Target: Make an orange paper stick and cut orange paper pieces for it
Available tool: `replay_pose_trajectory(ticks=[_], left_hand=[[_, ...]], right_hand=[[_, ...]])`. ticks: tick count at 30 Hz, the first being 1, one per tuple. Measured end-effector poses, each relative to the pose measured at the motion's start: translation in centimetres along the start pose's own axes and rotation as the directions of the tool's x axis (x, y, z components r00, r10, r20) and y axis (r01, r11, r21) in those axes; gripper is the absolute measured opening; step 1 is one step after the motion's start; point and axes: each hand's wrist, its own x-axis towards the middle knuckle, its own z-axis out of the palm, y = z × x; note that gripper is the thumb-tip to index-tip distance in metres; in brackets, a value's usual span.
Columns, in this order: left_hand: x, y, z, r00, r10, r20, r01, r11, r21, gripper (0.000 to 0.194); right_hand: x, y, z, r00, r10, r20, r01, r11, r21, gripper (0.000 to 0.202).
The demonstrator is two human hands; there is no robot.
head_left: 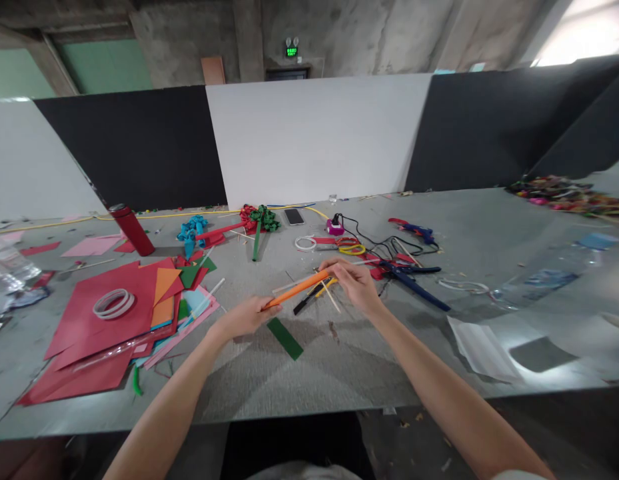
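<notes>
An orange paper tube [300, 287] slants between my two hands above the table. Its lower left end is pinched in my left hand [249, 315], and my right hand [355, 285] grips the upper right end. Just below the tube lie a thin wooden stick [332, 298] and a black and yellow cutter [309, 301]. A dark green paper strip [285, 338] rests on the table nearer to me. To the right of my right hand are dark blue pliers-like tools [414, 283].
Red and coloured paper sheets [84, 333] with tape rolls [114, 304] lie at left, near a red bottle [132, 231]. Finished-looking paper flowers [263, 220], a phone [294, 217], a glue gun [414, 230] and black cables stand farther back. A plastic bottle [544, 277] lies at right.
</notes>
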Motion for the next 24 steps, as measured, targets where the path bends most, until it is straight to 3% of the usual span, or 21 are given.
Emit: replay_pose_trajectory(ticks=[5,8,13,16,21,24], left_hand=[[0.0,0.5,0.2,0.982,-0.139,-0.131,0.183,0.882,0.434,0.04],[-0.1,0.7,0.2,0.973,-0.18,-0.147,0.231,0.807,0.544,0.035],[-0.1,0.6,0.4,0.98,-0.137,-0.147,0.201,0.732,0.652,0.029],[-0.1,0.7,0.4,0.98,-0.144,-0.135,0.197,0.745,0.637,0.033],[-0.1,0.8,0.5,0.986,-0.137,-0.096,0.167,0.843,0.511,0.045],[-0.1,0.6,0.6,0.994,-0.085,-0.065,0.103,0.931,0.351,0.043]], right_hand=[[0.8,0.3,0.3,0.95,0.311,0.034,-0.312,0.947,0.073,0.047],[0.9,0.4,0.2,0.906,0.414,0.092,-0.423,0.896,0.135,0.041],[0.8,1.0,-0.4,0.822,0.551,0.144,-0.569,0.797,0.201,0.033],[0.8,1.3,-0.3,0.848,0.516,0.122,-0.53,0.825,0.197,0.032],[0.6,1.5,0.8,0.909,0.41,-0.067,-0.395,0.903,0.17,0.033],[0.4,1.4,1.3,0.932,0.321,-0.17,-0.306,0.946,0.107,0.039]])
